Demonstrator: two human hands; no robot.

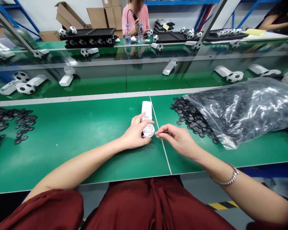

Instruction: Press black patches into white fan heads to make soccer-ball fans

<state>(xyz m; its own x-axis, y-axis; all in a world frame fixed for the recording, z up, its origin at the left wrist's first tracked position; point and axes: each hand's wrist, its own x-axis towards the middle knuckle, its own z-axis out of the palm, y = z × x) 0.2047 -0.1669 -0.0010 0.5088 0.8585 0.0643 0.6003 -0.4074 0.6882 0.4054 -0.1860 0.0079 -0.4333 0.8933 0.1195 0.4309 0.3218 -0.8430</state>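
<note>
Green covers the bench (86,127), where a white device (147,109) with a latticed round end (148,130) lies just left of a thin white seam (166,156); the left hand (135,134) curls its fingers about it, thumb and fingertips closed on its sides; the right hand (180,139) hovers just beside, fingertips near together, though I cannot tell whether they pinch anything; the step looks like fitting black pieces (192,118) into the lattice; the next move probably calls for steady holding and careful alignment.
</note>
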